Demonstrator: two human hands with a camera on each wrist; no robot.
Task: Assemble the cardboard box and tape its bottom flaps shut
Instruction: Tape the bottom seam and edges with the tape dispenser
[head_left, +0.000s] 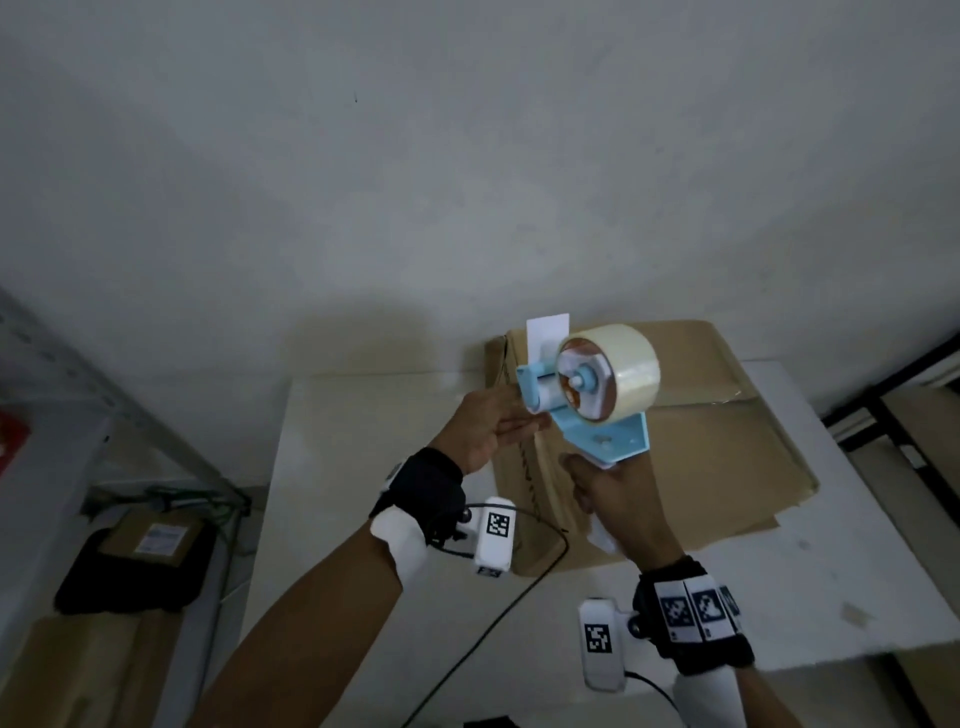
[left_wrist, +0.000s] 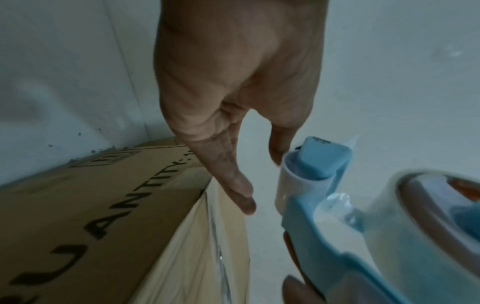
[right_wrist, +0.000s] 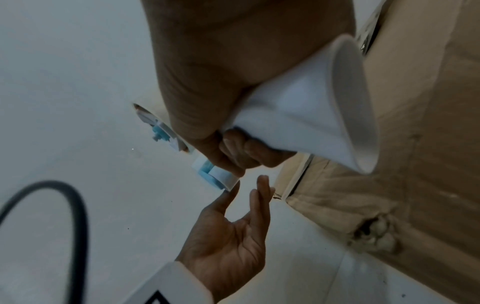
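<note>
A brown cardboard box (head_left: 727, 457) lies on the white table (head_left: 363, 467) against the wall, its flaps folded shut on top with a shiny strip along the seam. My right hand (head_left: 618, 509) grips the white handle (right_wrist: 306, 102) of a blue tape dispenser (head_left: 602, 431), which carries a clear tape roll (head_left: 623, 374) and is held up over the box's left part. My left hand (head_left: 493, 426) hovers with straight fingers at the dispenser's front roller (left_wrist: 293, 181), thumb and fingers (right_wrist: 262, 191) apart and holding nothing. The box side (left_wrist: 91, 216) bears black lettering.
A black cable (head_left: 519, 587) crosses the table's front. A grey metal shelf (head_left: 78, 374) stands at the left, with a black bag and a labelled parcel (head_left: 150, 540) on the floor below. A dark frame (head_left: 883, 400) stands right of the table.
</note>
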